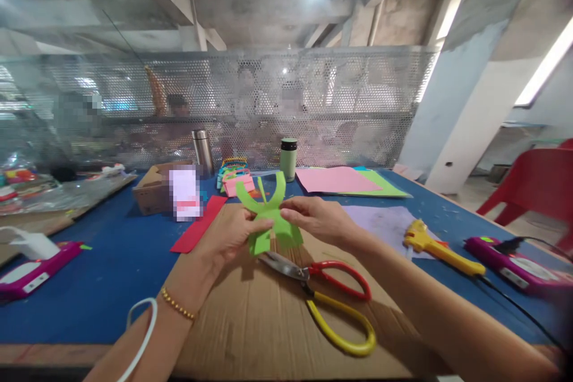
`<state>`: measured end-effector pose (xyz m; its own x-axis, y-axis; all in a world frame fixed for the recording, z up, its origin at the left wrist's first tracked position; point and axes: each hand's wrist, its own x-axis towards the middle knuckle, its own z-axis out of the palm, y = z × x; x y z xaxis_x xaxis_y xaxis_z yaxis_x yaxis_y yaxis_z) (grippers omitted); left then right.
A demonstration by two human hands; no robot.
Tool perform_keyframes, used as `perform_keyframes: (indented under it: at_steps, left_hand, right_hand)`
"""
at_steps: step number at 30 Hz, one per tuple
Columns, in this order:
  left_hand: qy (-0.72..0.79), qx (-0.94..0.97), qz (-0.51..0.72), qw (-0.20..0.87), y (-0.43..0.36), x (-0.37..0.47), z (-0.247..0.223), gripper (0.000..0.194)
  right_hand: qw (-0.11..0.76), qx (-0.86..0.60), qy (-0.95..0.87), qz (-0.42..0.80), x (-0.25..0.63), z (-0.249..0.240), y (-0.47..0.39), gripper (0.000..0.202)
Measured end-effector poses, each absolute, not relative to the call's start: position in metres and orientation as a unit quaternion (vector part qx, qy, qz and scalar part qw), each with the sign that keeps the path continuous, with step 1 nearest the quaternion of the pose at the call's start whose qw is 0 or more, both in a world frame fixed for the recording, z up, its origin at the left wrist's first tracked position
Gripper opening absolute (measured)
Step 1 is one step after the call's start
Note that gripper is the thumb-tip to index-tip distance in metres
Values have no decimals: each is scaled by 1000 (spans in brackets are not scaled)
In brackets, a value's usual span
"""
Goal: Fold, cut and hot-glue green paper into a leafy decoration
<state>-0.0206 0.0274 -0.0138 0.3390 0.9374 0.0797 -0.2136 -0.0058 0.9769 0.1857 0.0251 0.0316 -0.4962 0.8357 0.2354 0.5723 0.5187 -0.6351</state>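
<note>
Between my two hands is a bright green cut-out [271,213] of paper or thin foam, with curved strips rising at its top and flaps at its lower edge. My left hand [239,228] pinches its left side, thumb across the front. On the right side, my right hand [308,216] grips it between thumb and fingers. Just below lie scissors [304,274] with one red and one yellow handle, blades pointing up toward the cut-out. They rest on a brown cardboard sheet [250,322].
A yellow glue gun [441,250] lies right on a lilac sheet [373,221]. Pink sheets [340,179], a green bottle [289,161], a steel flask [203,152], a cardboard box [154,191] and a red strip [197,230] surround the cardboard. Purple power strips [514,265] sit at both sides.
</note>
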Motion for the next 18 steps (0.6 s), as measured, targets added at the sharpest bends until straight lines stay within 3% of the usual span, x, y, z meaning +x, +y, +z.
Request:
perform_keyframes:
  at_steps: [6, 12, 18]
  left_hand:
    - [339, 559, 435, 619, 14, -4, -14, 44]
    - [351, 549, 383, 655, 13, -6, -17, 39]
    - [378, 561, 420, 605, 12, -9, -8, 44]
  right_hand:
    - [391, -364, -709, 461, 178, -7, 31, 35]
    - [402, -422, -608, 539, 181, -16, 23, 31]
    - [422, -425, -574, 558, 181, -21, 22, 32]
